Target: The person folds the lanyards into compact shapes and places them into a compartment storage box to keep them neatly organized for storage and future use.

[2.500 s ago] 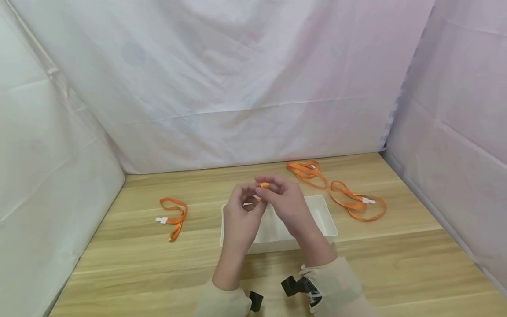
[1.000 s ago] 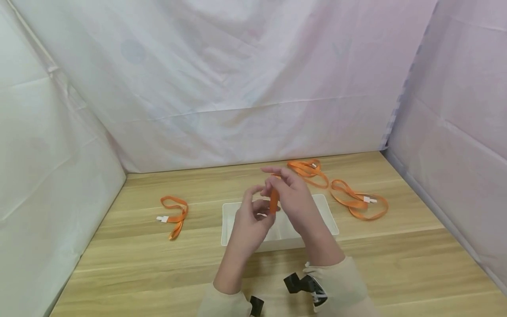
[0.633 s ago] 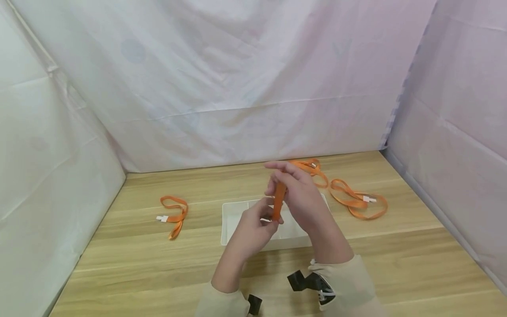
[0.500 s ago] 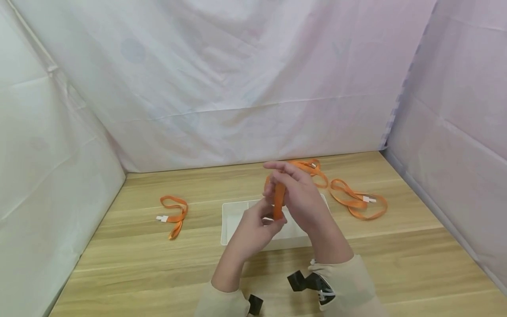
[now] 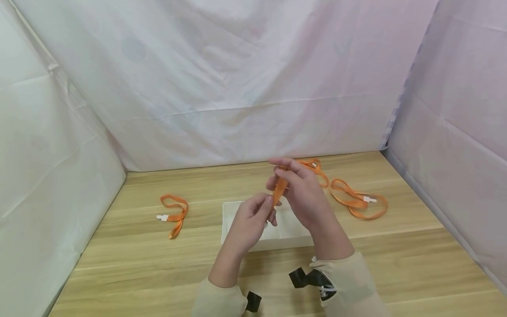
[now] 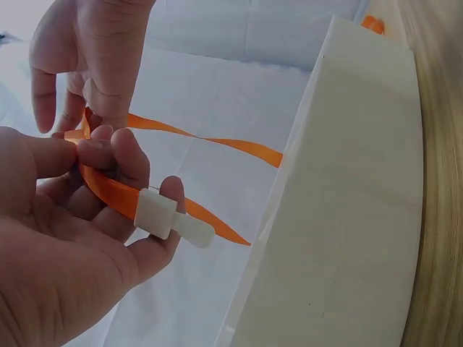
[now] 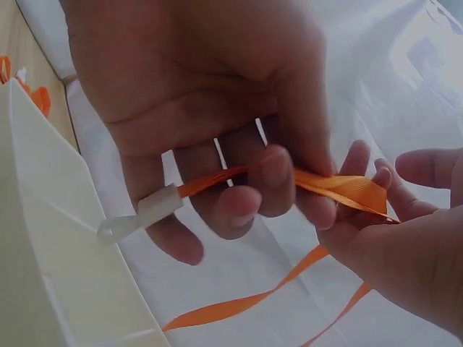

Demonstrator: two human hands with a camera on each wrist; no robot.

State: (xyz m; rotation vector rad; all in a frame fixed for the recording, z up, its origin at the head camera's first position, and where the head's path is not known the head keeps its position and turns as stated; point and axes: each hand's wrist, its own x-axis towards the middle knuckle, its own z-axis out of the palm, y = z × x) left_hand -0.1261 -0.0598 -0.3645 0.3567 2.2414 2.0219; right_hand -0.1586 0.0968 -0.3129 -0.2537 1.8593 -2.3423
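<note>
My left hand (image 5: 248, 219) pinches an orange lanyard (image 5: 279, 191) between thumb and curled fingers, low over the white divided box. Above and to its right, my right hand (image 5: 308, 196) grips the same strap near its upper end, the index finger stretched out over it. In the left wrist view the lanyard's white clip (image 6: 155, 213) lies along the lower fingers of the left hand. The right wrist view shows this white clip (image 7: 159, 206) beside those fingers too. Two loose strands of the strap (image 6: 239, 147) run down behind the box's wall.
The white box (image 5: 273, 245) stands on the wooden table (image 5: 130, 273). One orange lanyard (image 5: 180, 217) lies left of it. Two more lie to the right, a nearer lanyard (image 5: 352, 204) and a farther lanyard (image 5: 321, 177), partly behind the right hand. White cloth (image 5: 245, 79) surrounds the table.
Both hands have shifted right; the right hand has also risen, and a longer stretch of strap shows between them. Over the last half second the left hand has moved up along the strap.
</note>
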